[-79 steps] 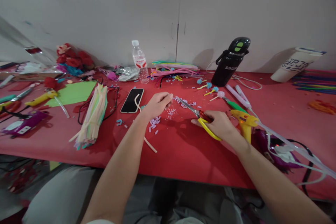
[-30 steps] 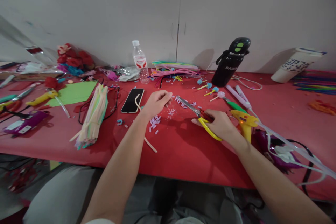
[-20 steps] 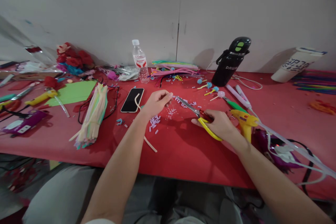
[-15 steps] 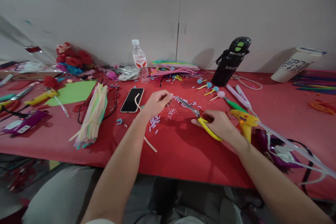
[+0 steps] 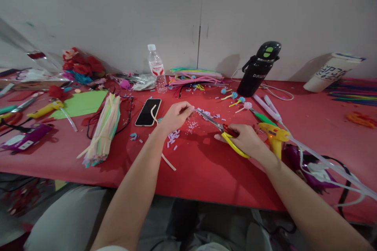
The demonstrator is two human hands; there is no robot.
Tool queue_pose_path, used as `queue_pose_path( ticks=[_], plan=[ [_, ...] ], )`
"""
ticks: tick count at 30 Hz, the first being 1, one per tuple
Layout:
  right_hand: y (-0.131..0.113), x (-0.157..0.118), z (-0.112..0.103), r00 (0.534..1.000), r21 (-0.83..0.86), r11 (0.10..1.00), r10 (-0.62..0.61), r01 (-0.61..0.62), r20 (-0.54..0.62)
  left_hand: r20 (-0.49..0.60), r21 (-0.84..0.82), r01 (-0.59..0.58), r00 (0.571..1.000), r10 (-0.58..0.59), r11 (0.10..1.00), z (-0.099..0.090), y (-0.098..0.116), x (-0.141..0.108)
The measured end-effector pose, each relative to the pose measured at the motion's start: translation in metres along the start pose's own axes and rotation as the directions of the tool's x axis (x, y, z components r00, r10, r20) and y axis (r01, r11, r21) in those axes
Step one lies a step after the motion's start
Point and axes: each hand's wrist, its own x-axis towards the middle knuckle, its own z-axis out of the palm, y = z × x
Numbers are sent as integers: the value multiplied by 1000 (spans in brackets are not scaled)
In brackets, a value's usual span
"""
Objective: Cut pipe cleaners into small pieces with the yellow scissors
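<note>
the red tabletop [image 5: 206, 172] is smooth and matte, with a soft cream stem [image 5: 169, 162] near its front edge, running beneath the left forearm. to the left lies a tied bundle [image 5: 103, 135] of fuzzy pastel stems, its cut ends blunt and tufted. the right hand [image 5: 246, 138] is closed around the scissors [image 5: 210, 119], which have glossy yellow and red plastic handles and slim, tapered metal blades. they point at the left hand [image 5: 176, 117], whose thumb and fingertips are pinched narrow; anything between them is too small to tell. beside that hand are short, velvety lilac snippets [image 5: 173, 137] and a sprinkle of finer fluff [image 5: 192, 126]. a hard yellow plastic glue gun [image 5: 275, 136] stands beyond the right wrist, while a flat, dark-glass phone [image 5: 148, 112] lies left of the left hand. farther back are small nubbly pompoms [image 5: 247, 105] on thin stalks, a heap of fuzzy coloured stems [image 5: 196, 80], a clear ribbed bottle [image 5: 157, 68], a glossy black cylindrical flask [image 5: 259, 70] and a leaning white cup [image 5: 330, 72]. flat grey panels [image 5: 132, 15] rise behind.
</note>
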Motion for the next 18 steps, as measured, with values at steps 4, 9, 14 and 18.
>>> queue_pose_path(
  ticks=[4, 9, 14, 18],
  plan=[
    [1, 0, 1, 1000, -3, 1000, -12, 12, -5, 4, -6, 0, 1000, 0, 1000, 0, 0, 0],
    [3, 1, 0, 1000, -17, 1000, -25, 25, -8, 8, -15, 17, 1000, -17, 1000, 1, 0, 0],
    [0, 1, -1, 1000, -18, 1000, -11, 11, -11, -2, -4, 12, 1000, -12, 1000, 0, 2, -1],
    [-2, 0, -2, 1000, -4, 1000, 3, -3, -7, 0, 3, 14, 1000, -14, 1000, 0, 4, -1]
  ],
)
